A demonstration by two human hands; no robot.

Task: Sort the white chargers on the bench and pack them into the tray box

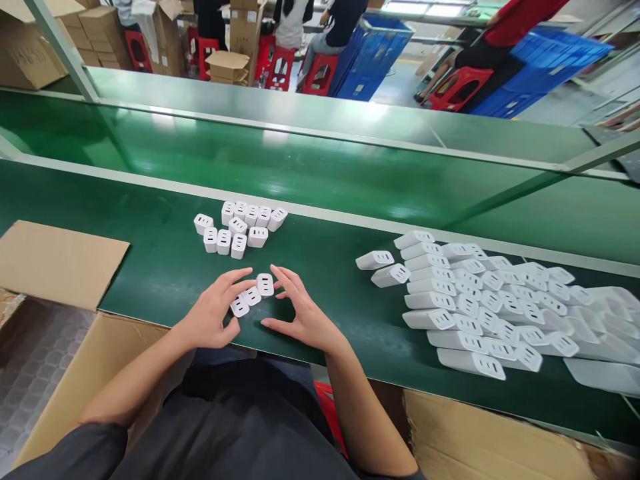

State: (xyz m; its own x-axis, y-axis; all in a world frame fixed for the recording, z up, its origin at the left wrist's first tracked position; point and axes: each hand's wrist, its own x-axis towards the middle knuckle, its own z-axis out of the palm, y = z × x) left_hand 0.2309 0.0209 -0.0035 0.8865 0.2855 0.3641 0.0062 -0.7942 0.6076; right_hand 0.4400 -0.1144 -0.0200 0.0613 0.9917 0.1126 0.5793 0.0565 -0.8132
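Framing three white plugs (253,297), right of the cardboard sheet (63,263), between a half-open, curved left hand (213,315) and a wide-spread right hand (307,319); best nudged gently from both ends, slots level, to avoid toppling.

You wear a plain, near-black top (235,427) with soft creases across the front. Its left sleeve (95,450) is loose and ends near the elbow, and your forearms (143,373) are bare. Your left hand (215,310) and right hand (306,313) are bare too. Dark bluish cloth (293,369) shows below the desk's (325,253) near edge.
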